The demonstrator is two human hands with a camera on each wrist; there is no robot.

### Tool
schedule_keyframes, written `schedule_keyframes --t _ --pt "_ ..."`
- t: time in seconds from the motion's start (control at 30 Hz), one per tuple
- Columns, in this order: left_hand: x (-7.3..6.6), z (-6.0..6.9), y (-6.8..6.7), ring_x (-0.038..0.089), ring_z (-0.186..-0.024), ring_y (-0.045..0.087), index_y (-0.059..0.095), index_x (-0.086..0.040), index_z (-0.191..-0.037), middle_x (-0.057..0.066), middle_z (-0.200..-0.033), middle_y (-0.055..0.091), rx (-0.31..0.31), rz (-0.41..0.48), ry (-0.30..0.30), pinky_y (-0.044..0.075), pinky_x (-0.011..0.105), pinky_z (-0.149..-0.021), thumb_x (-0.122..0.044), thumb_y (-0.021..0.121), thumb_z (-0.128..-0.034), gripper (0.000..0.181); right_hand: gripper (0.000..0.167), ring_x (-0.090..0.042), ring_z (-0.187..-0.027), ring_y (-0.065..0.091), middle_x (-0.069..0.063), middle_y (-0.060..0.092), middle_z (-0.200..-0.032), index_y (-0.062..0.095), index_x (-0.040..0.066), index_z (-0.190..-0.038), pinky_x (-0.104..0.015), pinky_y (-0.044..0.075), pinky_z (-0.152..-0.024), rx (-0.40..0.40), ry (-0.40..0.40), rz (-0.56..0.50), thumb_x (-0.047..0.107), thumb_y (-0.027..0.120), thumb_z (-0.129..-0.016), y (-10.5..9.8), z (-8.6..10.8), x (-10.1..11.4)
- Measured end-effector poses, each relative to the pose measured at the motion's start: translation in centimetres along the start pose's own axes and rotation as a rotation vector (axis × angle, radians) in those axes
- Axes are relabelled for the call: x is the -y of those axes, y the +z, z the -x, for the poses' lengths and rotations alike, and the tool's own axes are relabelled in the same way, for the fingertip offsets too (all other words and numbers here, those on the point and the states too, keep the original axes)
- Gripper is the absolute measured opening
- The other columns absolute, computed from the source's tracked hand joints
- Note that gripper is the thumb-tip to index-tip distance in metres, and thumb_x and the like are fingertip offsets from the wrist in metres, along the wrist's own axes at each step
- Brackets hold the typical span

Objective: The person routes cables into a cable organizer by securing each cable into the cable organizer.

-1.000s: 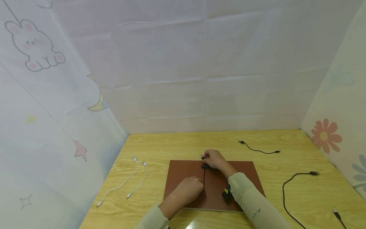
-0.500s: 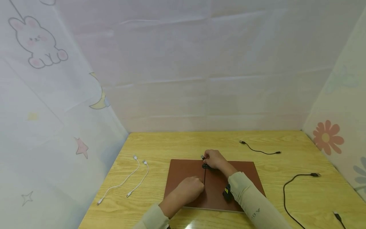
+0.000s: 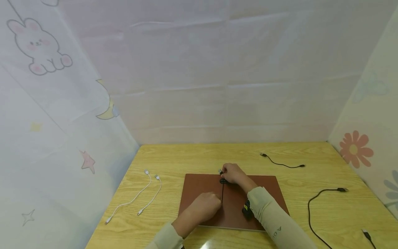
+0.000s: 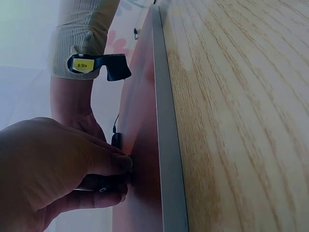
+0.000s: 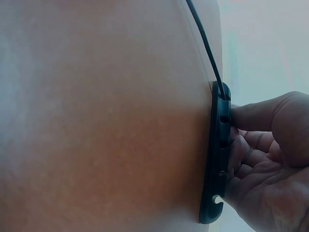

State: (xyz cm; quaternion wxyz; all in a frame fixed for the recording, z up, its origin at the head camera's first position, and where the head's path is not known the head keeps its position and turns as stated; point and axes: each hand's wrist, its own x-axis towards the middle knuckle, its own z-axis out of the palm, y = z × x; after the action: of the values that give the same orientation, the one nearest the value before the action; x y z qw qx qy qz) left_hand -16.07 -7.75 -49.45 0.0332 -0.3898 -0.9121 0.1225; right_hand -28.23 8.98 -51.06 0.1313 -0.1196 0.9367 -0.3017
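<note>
A black cable holder, a strip with slots along one edge (image 5: 216,154), lies on a reddish-brown board (image 3: 194,186). One slot has a thin black USB cable (image 5: 205,43) running through it. My right hand (image 3: 234,173) pinches the cable by its USB plug (image 3: 220,171) at the board's far edge; its fingers also touch the holder in the right wrist view. Nearer me, my left hand (image 3: 205,206) pinches the cable's other end, where a small connector (image 4: 102,189) shows between the fingers. Between the hands the cable runs straight. My right hand covers part of the holder.
Two white USB cables (image 3: 134,198) (image 3: 153,199) lie left of the board on the wooden table (image 3: 168,159). To the right are a short black cable (image 3: 281,164), a longer black cable (image 3: 309,207) and another cable's plug (image 3: 367,235). Patterned sheets hang around the table.
The head view shifts slightly. Both hands, the cable and the holder stay in practically the same place.
</note>
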Motion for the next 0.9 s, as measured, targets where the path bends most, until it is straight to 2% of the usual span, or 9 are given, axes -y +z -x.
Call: schedule_keyframes --t 0.2,0.37,0.63,0.9 --pt "0.33 0.08 0.48 0.0 -0.056 0.042 0.066 -0.02 -0.07 -0.011 -0.067 0.055 -0.06 0.007 0.006 0.035 0.017 -0.047 -0.017 0.067 -0.0987 0.029 0.01 -0.022 -0.074 0.053 -0.006 0.059 -0.087 0.059 0.009 -0.091 -0.035 0.043 -0.066 0.015 0.009 0.002 0.013 0.066 -0.097 -0.02 -0.08 -0.05" --pt "0.5 0.22 0.51 0.0 -0.053 0.036 0.063 -0.021 -0.066 -0.012 -0.063 0.052 -0.099 -0.008 0.015 0.032 0.017 -0.045 -0.019 0.067 -0.0982 0.032 0.01 -0.022 -0.075 0.053 -0.007 0.059 -0.088 0.059 0.008 -0.092 -0.035 0.043 -0.067 0.014 0.008 0.0 0.013 0.067 -0.096 0.0 -0.01 -0.05" --pt "0.5 0.55 0.02 0.0 -0.052 0.036 0.061 -0.022 -0.064 -0.013 -0.062 0.051 -0.103 -0.032 0.009 0.032 0.017 -0.044 -0.022 0.066 -0.0993 0.036 0.012 -0.022 -0.077 0.053 -0.006 0.06 -0.091 0.059 0.008 -0.093 -0.035 0.042 -0.069 0.027 0.012 -0.034 0.015 0.068 -0.096 0.0 -0.07 -0.26" --pt "0.66 0.68 0.35 -0.001 -0.05 0.032 0.059 -0.023 -0.061 -0.014 -0.06 0.047 -0.135 -0.031 0.024 0.03 0.016 -0.044 -0.022 0.069 -0.0972 0.038 0.014 -0.022 -0.077 0.051 -0.006 0.058 -0.091 0.057 0.009 -0.092 -0.035 0.04 -0.068 0.043 0.027 -0.042 0.016 0.068 -0.096 -0.19 0.04 -0.06"
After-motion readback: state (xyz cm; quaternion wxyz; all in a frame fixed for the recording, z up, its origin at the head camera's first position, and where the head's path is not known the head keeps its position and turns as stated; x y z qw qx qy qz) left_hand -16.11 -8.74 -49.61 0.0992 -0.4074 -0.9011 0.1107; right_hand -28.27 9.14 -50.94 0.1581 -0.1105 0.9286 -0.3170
